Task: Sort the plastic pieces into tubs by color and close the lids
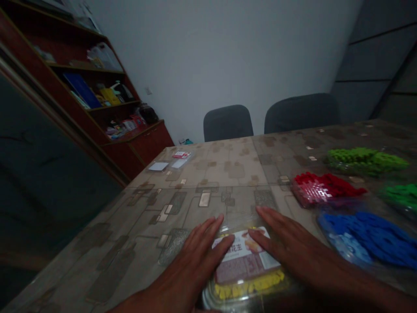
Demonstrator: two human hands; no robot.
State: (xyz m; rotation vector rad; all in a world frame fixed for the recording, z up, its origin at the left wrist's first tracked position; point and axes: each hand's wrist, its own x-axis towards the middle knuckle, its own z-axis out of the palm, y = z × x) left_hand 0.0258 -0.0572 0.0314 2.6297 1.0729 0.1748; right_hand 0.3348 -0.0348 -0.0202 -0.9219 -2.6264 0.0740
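A clear plastic box (243, 295) with a printed paper label (239, 267) on its lid stands at the table's near edge. Small yellow pieces (250, 284) show through its wall. My left hand (198, 256) lies along the box's left side, thumb over the label and fingers stretched forward. On the right side, my right hand (286, 243) rests the same way, its thumb also over the label. Both hands touch the box with fingers extended, not wrapped round it.
At the right are packs of red pieces (325, 189), blue pieces (374, 234), lime green pieces (365, 160) and green pieces (402, 195). A white card (158, 166) and a labelled packet (181, 155) lie at the far left. Two chairs (228, 123) stand behind the patterned table (237, 163).
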